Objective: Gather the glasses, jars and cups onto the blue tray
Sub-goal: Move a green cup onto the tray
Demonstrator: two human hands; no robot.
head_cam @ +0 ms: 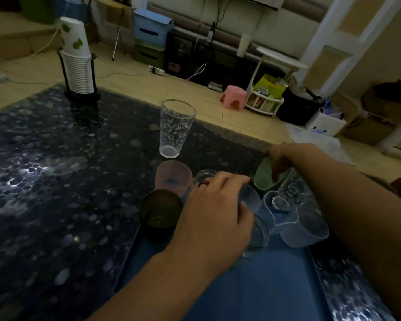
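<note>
Blue tray (252, 295) nearest, lying on dark pebble-patterned desk (56, 181), with both forearms reaching over it. Left hand (215, 209) over middle of tray, fingers curled down round rim of clear glass (256, 230) standing on tray beneath palm; red ring on one finger. Just left of that hand, dark cup (160, 216) at tray's left edge. Beyond left hand's knuckles, frosted pink cup (173, 176), and beside it another clear glass (203, 178), mostly hidden by fingers. Right hand (279, 158) further out, at far right of tray, fingers curled round rim of tilted green cup (264, 178). Between the two hands, small clear jar (278, 208), and just near side of it frosted clear cup (305, 228) leaning over on tray under right forearm. Well beyond both hands, tall clear printed glass (175, 128) upright on desk, off tray. Far to left of hands, stack of paper cups (78, 61) in black holder on desk corner. Past right hand on floor, pink stool (234, 97).
</note>
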